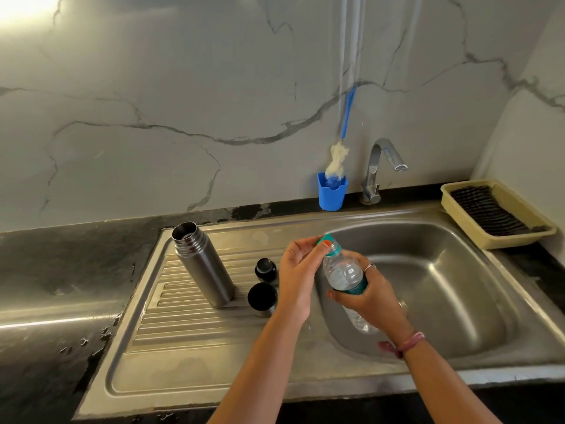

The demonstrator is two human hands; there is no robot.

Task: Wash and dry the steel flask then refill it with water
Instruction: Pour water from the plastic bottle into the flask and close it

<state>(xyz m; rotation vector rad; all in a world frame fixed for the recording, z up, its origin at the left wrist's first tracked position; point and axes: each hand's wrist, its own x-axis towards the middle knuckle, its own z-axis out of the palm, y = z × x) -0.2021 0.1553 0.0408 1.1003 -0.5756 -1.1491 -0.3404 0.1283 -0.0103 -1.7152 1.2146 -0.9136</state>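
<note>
Marbled wall (214,87) behind; dark counter (61,270) carrying a steel sink (458,286) with a ribbed drainboard (183,316) on its left side.

Steel flask (201,264) stands upright on the drainboard, mouth open, no lid on. Just right of it — a small black stopper (265,268) and a black-lined cup lid (262,298), both on the drainboard, close together.

Left hand (298,276) pinches the teal cap (327,241) of a clear plastic water bottle (345,276) between thumb and fingers (293,250). Right hand (373,298) is wrapped round the bottle's middle at the teal label, holding it tilted over the basin's left edge. Water visible inside the bottle.

At the back rim: blue cup (331,194) holding a bottle brush (336,160) with a blue handle, and beside it a chrome tap (379,169). Right of the sink — a beige tray (458,191) with a dark striped cloth (486,209) in it.
</note>
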